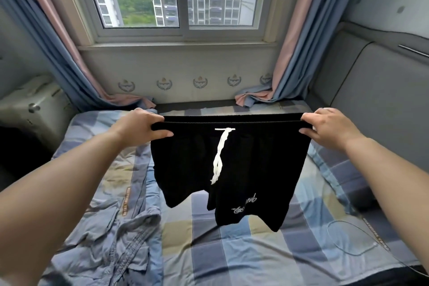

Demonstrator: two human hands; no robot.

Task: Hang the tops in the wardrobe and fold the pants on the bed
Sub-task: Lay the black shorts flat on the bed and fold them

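Crumpled blue garment lower left on checked bed. Left hand and right hand each pinch waistband ends of black shorts, hanging mid-frame above bed, white drawstring dangling.

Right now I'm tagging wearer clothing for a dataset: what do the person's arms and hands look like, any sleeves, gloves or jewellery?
Both forearms are bare, with no sleeves in view. The left hand and right hand wear no gloves, and no rings, watch or bracelets show.
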